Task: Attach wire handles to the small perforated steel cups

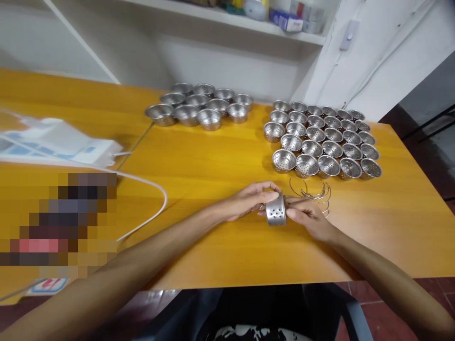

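Between my two hands, just above the table's front part, is a small perforated metal strainer cup point(276, 211), tipped on its side so its round holes face me. My left hand point(254, 199) grips it from the left, thumb on the upper edge. My right hand point(307, 215) pinches its right side with the thumb and fingers; some fingertips are hidden behind the cup. Several thin curved metal wires point(324, 192) lie on the table just beyond my right hand.
Rows of similar perforated cups point(329, 166) stand at the back right of the yellow table point(199, 166). Another group of cups point(209, 119) stands at the back middle. A white power strip point(57, 142) with a cable point(156, 184) lies on the left. A shelf point(227, 19) runs above.
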`<state>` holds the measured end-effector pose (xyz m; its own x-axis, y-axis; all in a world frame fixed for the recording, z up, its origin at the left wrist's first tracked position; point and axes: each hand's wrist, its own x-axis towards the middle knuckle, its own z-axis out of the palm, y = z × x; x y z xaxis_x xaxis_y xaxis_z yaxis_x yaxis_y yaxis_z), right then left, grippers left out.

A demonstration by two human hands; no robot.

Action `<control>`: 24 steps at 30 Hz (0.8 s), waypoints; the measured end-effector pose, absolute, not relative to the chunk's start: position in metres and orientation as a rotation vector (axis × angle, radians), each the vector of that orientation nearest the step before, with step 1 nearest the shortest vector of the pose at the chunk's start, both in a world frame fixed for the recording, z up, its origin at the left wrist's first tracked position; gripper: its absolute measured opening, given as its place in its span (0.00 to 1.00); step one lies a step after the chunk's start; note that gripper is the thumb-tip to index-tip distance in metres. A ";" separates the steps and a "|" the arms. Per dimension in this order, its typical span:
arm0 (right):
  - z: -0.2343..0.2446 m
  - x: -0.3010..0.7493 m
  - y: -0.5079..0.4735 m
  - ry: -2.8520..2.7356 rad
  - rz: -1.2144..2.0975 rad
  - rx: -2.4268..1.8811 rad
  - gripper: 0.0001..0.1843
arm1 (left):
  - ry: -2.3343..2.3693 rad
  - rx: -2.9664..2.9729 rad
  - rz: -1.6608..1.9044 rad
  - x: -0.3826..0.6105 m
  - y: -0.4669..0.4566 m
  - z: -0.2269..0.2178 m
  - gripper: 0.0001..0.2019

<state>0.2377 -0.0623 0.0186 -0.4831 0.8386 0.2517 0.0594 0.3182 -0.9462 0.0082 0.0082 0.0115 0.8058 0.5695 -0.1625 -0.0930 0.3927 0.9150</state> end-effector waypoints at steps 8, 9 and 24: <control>0.015 0.243 -0.063 -1.867 1.275 -0.913 0.37 | 0.500 1.077 0.437 0.009 0.008 0.012 0.33; 0.015 0.243 -0.063 -1.867 1.273 -0.909 0.37 | 0.497 1.077 0.436 0.009 0.009 0.012 0.32; 0.006 0.241 -0.059 -1.491 1.179 -0.842 0.18 | 0.450 1.158 0.400 0.010 0.011 0.018 0.31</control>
